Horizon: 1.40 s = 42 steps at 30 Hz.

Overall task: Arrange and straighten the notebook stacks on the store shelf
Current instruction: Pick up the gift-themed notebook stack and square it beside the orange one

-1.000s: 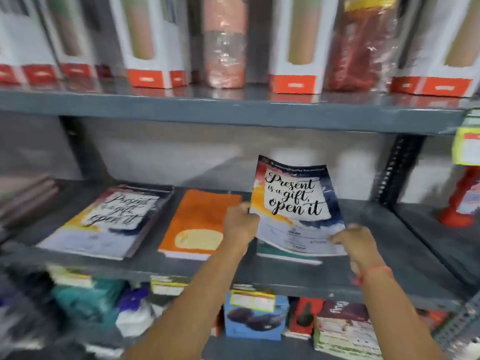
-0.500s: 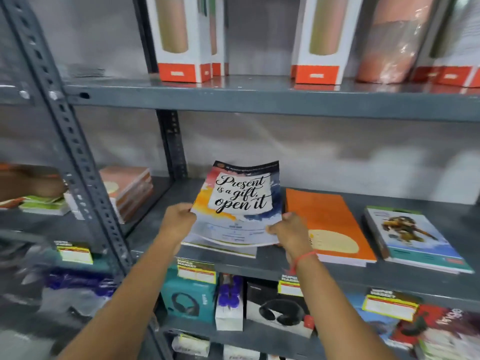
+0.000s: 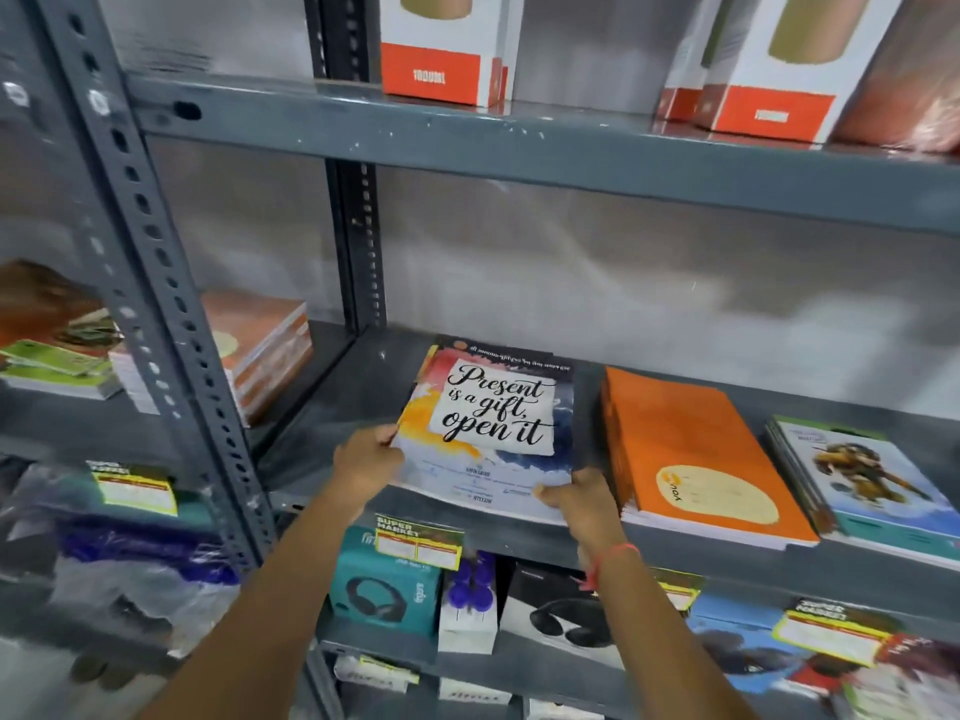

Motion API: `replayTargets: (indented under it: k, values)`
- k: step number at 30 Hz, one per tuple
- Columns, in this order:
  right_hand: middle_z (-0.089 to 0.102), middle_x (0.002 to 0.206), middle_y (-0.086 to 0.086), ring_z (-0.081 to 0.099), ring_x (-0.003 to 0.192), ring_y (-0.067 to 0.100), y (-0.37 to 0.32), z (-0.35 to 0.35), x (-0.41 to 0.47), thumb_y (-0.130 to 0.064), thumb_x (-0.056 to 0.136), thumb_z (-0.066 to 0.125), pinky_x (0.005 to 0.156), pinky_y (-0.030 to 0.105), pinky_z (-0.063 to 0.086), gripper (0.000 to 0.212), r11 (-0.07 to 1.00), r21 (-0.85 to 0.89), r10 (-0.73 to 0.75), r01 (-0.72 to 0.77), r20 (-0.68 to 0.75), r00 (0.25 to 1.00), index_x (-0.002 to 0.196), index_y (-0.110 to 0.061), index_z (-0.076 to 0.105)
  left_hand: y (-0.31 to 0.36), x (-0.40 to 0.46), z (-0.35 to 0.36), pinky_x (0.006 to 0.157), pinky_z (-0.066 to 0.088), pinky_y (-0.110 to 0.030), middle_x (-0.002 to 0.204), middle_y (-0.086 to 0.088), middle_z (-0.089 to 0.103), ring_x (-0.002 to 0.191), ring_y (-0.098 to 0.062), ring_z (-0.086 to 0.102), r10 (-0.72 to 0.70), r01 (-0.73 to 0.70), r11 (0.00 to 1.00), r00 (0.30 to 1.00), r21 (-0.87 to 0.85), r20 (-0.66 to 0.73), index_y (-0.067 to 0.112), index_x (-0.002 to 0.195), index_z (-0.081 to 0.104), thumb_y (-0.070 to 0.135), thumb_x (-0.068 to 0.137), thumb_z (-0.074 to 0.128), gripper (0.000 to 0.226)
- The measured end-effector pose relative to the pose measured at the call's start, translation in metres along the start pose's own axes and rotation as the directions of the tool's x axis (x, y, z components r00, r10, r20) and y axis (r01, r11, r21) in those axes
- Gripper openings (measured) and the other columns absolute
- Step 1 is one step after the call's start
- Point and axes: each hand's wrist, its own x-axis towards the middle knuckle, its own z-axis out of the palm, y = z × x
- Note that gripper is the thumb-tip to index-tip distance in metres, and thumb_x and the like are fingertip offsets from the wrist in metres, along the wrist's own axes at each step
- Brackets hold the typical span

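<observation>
A notebook with "Present is a gift, open it" on its cover (image 3: 493, 418) lies low over the left stack on the grey middle shelf (image 3: 337, 407). My left hand (image 3: 363, 462) grips its near left corner. My right hand (image 3: 576, 504) grips its near right corner. To the right lies an orange notebook stack (image 3: 691, 459), and beyond it a stack with a figure on a blue cover (image 3: 862, 480). The notebooks under the held one are mostly hidden.
A slotted grey upright (image 3: 156, 283) stands at the left, with more notebook stacks (image 3: 260, 345) in the bay behind it. White and red boxes (image 3: 441, 70) sit on the shelf above. Headphone boxes (image 3: 384, 584) and yellow price tags (image 3: 418, 543) fill the shelf below.
The "Present is a gift" notebook was carried from the right stack to the left stack and has been lowered from upright to nearly flat. The view has swung left.
</observation>
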Motion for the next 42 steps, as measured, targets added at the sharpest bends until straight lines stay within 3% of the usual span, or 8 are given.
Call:
replayTargets:
  k: [8,10,14,17,20,24,29,42]
  values:
    - [0.036,0.149,0.000,0.035,0.137,0.021,-0.014,-0.011,0.024,-0.060,0.077,0.058,0.114,0.036,0.026,0.089,0.975,0.216,-0.071,0.060,0.042,0.997,0.147,-0.015,0.027,0.010,0.014,-0.013,0.116,0.014,-0.035,0.157,0.001,0.012,0.144,-0.018,0.015,-0.086,0.100,0.962,0.994,-0.256,0.066,0.020,0.146,0.020,0.032,0.093,0.043,0.059]
    - [0.037,0.150,-0.003,0.038,0.135,0.018,-0.015,-0.015,0.037,-0.077,0.066,0.052,0.116,0.039,0.024,0.099,0.966,0.254,-0.066,0.046,0.074,0.995,0.145,-0.020,0.032,0.010,0.020,-0.009,0.114,0.017,-0.032,0.156,0.000,0.019,0.142,-0.018,0.021,-0.130,0.144,0.945,0.989,-0.294,0.066,0.019,0.144,0.024,0.040,0.094,0.036,0.056]
    - [0.066,0.120,0.014,0.063,0.106,0.035,-0.019,-0.003,0.050,-0.052,0.093,0.032,0.093,0.044,0.049,0.050,0.951,0.309,-0.061,0.001,0.183,0.981,0.117,-0.017,0.059,0.011,0.031,0.004,0.090,0.036,-0.022,0.144,-0.003,0.042,0.131,-0.019,0.041,-0.154,0.186,0.908,0.981,-0.375,0.113,0.014,0.137,0.040,0.051,0.093,0.024,0.060]
    - [0.066,0.119,0.013,0.064,0.103,0.030,-0.021,0.018,0.046,-0.067,0.081,0.043,0.092,0.041,0.050,0.076,0.968,0.249,-0.063,0.002,0.235,0.970,0.140,-0.020,0.037,0.010,0.037,0.006,0.103,0.035,-0.029,0.135,0.005,0.047,0.119,-0.017,0.050,-0.172,0.187,0.902,0.982,-0.390,0.072,0.024,0.124,0.054,0.057,0.090,0.024,0.056]
    - [0.064,0.124,0.013,0.060,0.115,0.030,-0.015,0.020,0.054,-0.075,0.069,0.044,0.108,0.049,0.039,0.087,0.968,0.251,-0.084,0.013,0.274,0.958,0.138,-0.023,0.042,0.016,0.033,0.005,0.090,0.035,-0.023,0.121,0.011,0.048,0.084,-0.006,0.058,-0.163,0.181,0.894,0.984,-0.410,0.078,0.030,0.103,0.059,0.052,0.093,0.021,0.045]
    - [0.071,0.111,0.014,0.068,0.099,0.028,-0.015,0.012,0.072,-0.060,0.089,0.031,0.087,0.038,0.055,0.060,0.955,0.297,-0.108,0.025,0.267,0.958,0.121,-0.017,0.059,0.019,0.023,0.007,0.062,0.045,-0.012,0.104,0.010,0.047,0.047,0.016,0.059,-0.104,0.148,0.899,0.986,-0.411,0.127,0.037,0.079,0.051,0.048,0.094,0.020,0.036]
    - [0.065,0.121,0.017,0.065,0.088,0.022,-0.012,0.023,0.072,-0.052,0.094,0.030,0.056,0.017,0.055,0.055,0.957,0.257,-0.207,0.134,0.282,0.937,0.131,-0.014,0.045,0.004,0.029,0.004,0.108,0.034,-0.035,0.144,0.004,0.044,0.122,-0.015,0.049,-0.111,0.153,0.891,0.986,-0.428,0.121,0.038,0.130,0.045,0.062,0.083,0.034,0.054]
    - [0.065,0.124,0.012,0.062,0.115,0.029,0.006,0.012,0.069,-0.075,0.071,0.046,0.104,0.050,0.042,0.080,0.905,0.419,-0.056,-0.070,0.280,0.958,0.133,-0.026,0.049,0.007,0.030,0.002,0.089,0.038,-0.023,0.143,0.011,0.038,0.112,-0.005,0.047,-0.036,0.089,0.830,0.994,-0.550,0.106,0.022,0.142,0.031,0.043,0.094,0.029,0.052]
